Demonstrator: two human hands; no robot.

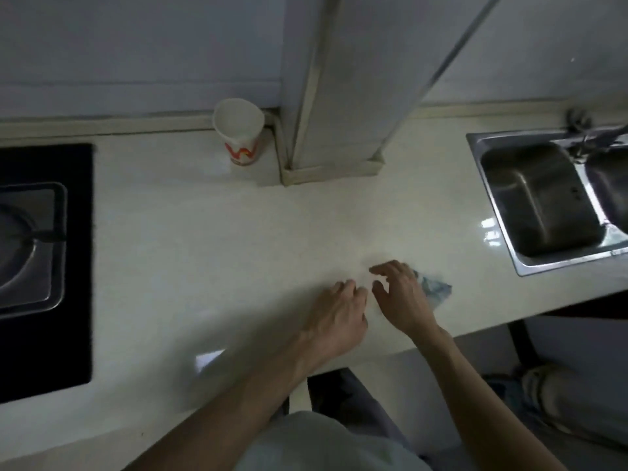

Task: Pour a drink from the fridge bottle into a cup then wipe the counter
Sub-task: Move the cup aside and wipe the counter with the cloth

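While the sink [535,202] lies right, a pillar [339,130] flanks the cup [239,134].

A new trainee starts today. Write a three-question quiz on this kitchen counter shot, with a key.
1. True or false: the paper cup stands upright at the back of the counter.
2. The bluish cloth shows just beyond which hand? A left, B right, C neither.
3. Fill in: the sink is set in the counter's right end, the stove in its ___ end.

Key: 1 true. 2 B, the right hand. 3 left.
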